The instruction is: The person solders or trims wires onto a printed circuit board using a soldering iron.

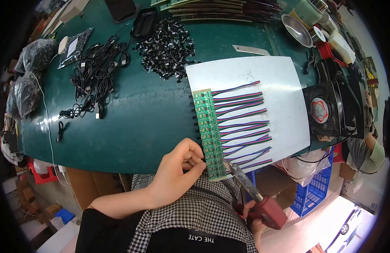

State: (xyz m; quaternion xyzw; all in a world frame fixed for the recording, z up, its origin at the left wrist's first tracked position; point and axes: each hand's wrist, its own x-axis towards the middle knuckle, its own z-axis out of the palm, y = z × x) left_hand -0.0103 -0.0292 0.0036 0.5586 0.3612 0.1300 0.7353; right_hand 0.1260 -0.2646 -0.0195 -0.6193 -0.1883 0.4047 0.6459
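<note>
A long green circuit board panel (208, 126) lies near the table's front edge, with bundles of coloured wires (241, 124) fanning out from its right side. Small dark pieces stick out along its left edge. My left hand (176, 175) is closed, thumb and fingertips together at the lower left edge of the panel; whatever they pinch is too small to make out. In my right hand (253, 217) is a red-handled soldering gun (269, 212), its tip touching or just over the panel's lower right edge. The tool's body hides part of that hand.
Beneath the panel is a white sheet (283, 84). Small black connectors (167, 48) form a pile behind it, beside tangled black cables (96, 74). A blade (250, 50) lies at the back; a black fan (323, 110) stands right, and a metal bowl (297, 30) far right.
</note>
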